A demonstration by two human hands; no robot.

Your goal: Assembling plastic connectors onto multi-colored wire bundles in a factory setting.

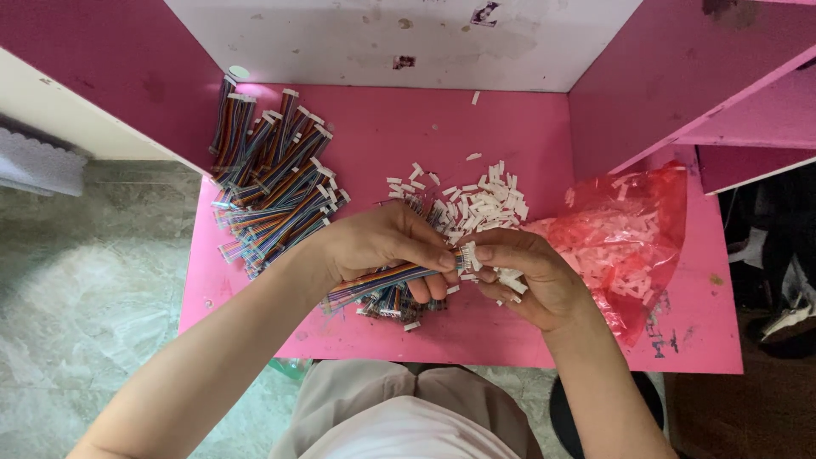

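My left hand (pixel 387 246) grips a flat multicoloured ribbon cable (pixel 382 280) near its free end. My right hand (pixel 531 280) pinches a small white plastic connector (pixel 470 256) right at that cable end, and several more white connectors sit in its palm. Both hands meet above the front middle of the pink table (pixel 425 127). Under my left hand lies a small bunch of ribbon cables (pixel 395 302).
A heap of ribbon cables with white ends (pixel 272 187) lies at the table's left. Loose white connectors (pixel 476 200) are scattered behind my hands. A red plastic bag (pixel 633 229) holding more connectors lies at the right. Pink walls enclose the sides; a white panel stands at the back.
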